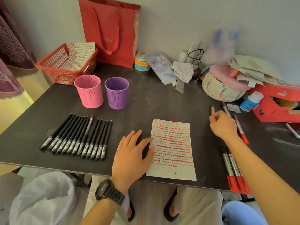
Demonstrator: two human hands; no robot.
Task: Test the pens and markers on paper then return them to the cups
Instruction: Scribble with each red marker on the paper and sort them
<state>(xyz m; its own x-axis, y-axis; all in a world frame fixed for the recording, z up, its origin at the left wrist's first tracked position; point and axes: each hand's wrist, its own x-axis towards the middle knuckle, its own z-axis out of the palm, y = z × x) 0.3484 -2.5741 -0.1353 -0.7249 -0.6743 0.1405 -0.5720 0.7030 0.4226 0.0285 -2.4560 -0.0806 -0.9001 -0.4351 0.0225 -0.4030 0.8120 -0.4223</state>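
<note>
A sheet of paper (172, 148) covered in red and black test marks lies near the table's front edge. My left hand (131, 153) rests flat, its fingers pressing the paper's left edge. My right hand (223, 124) pinches a red marker (212, 109) right of the paper. More red markers (233, 169) lie at the front right, others (240, 127) beside my right wrist. Several black pens (76, 137) lie in a row on the left. An empty pink cup (89, 91) and purple cup (117, 93) stand behind them.
On the dark table (162, 103), a red basket (65, 64) and a red paper bag (112, 31) stand at the back left. A woven basket with a pink lid (222, 88), papers and a red shoebox (276, 103) crowd the back right.
</note>
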